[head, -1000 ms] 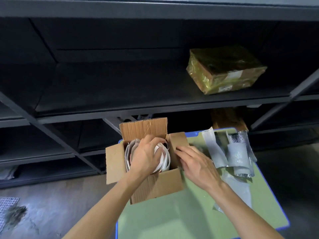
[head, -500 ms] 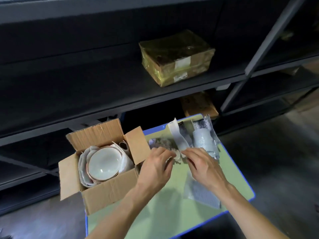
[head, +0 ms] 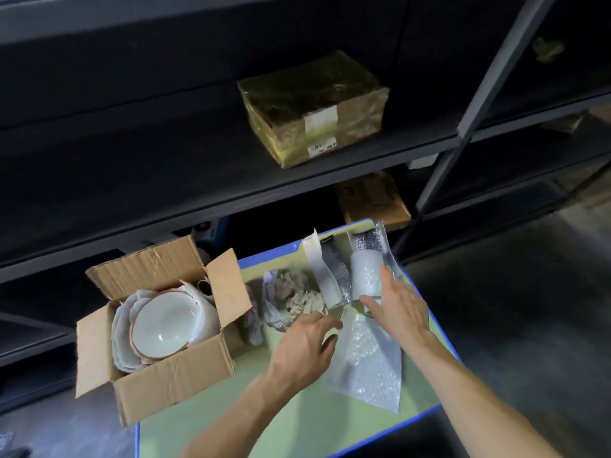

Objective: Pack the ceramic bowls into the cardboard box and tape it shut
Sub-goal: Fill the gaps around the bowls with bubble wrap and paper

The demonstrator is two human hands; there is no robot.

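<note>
Right hand (head: 396, 309) laid straight-fingered against wrap roll (head: 365, 276), nothing gripped. Left hand (head: 307, 345) loosely open beside bubble sheet (head: 367, 361), empty. Bowls (head: 162, 325) nested in open box (head: 172, 385), left on counter (head: 297, 424). Bowls judged heavy, brittle, slick: best gripped under rim.

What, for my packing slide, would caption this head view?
Ceramic bowls in the open cardboard box; left hand and right hand reach toward padding.

Dim light is pooling on the green table (head: 330, 431) at 6 o'clock, while the shelving (head: 132, 160) toward 10 is sinking into near-black. Glare is glinting off the wrapped parcel (head: 314, 107) at 12 — the left hand (head: 304, 348) is smearing with motion blur.
</note>
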